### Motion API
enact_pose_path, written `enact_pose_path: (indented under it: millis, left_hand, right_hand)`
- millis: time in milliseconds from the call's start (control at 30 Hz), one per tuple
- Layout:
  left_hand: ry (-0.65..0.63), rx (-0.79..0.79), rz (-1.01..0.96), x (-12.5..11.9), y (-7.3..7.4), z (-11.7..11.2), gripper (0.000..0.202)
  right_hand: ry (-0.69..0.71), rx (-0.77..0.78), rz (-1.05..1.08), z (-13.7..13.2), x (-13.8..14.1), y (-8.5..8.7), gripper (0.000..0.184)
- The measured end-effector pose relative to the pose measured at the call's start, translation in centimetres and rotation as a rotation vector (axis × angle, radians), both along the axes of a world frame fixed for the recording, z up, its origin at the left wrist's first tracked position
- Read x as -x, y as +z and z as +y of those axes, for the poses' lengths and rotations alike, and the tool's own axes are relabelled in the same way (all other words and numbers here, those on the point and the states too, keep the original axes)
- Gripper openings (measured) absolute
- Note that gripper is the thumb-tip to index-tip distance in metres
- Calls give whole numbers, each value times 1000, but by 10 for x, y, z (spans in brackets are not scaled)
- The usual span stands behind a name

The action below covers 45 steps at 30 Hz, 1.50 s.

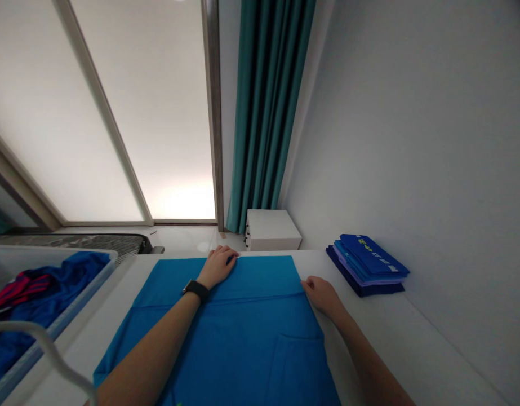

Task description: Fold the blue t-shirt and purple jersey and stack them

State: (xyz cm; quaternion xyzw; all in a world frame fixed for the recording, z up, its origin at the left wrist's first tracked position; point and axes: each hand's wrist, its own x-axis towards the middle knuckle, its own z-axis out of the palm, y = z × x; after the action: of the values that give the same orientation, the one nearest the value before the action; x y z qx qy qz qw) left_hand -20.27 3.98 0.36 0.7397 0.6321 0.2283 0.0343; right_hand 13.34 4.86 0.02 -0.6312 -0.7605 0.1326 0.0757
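Observation:
A bright blue garment point(243, 338) with a patch pocket lies spread on the white table, a crease running across its upper part. My left hand point(220, 266), with a black watch on the wrist, rests palm down on the garment near its far edge, fingers stretched out. At the right edge, my right hand point(321, 293) is closed, its thumb and fingers pinching the cloth beside the crease. The near end of the garment runs out of view, partly under my left forearm.
A stack of folded blue and purple clothes point(367, 265) sits on the table point(395, 344) at the right, near the wall. To the left stands a plastic bin point(84, 304) of rumpled clothes, with a grey curved bar in front. Beyond the table are a white cabinet point(273, 228) and green curtain point(270, 113).

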Motion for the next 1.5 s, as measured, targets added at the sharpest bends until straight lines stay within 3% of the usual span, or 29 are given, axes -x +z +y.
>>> enact_pose_path:
  millis: [267, 433, 567, 733, 900, 1100, 1500]
  left_hand:
    - [-31, -35, 103, -8, 6, -4, 31]
    - [-254, -8, 136, -25, 10, -9, 44]
    - [-367, 40, 138, -35, 1, -13, 49]
    - [-361, 46, 127, -35, -9, -14, 49]
    - [-362, 17, 137, -34, -12, -13, 48]
    - [-367, 0, 157, -34, -14, -13, 50]
    - [-353, 22, 167, -34, -15, -13, 50]
  right_hand:
    - [2, -17, -16, -5, 4, 6, 20]
    - [72, -220, 37, -10, 9, 7, 24]
    - [202, -347, -46, -14, 20, 11, 37]
    - [357, -301, -121, -13, 49, 16, 50]
    - [374, -216, -159, 4, 72, 9, 60]
    - [318, -75, -183, 19, 62, -4, 69]
    - [309, -113, -176, 19, 59, -13, 72]
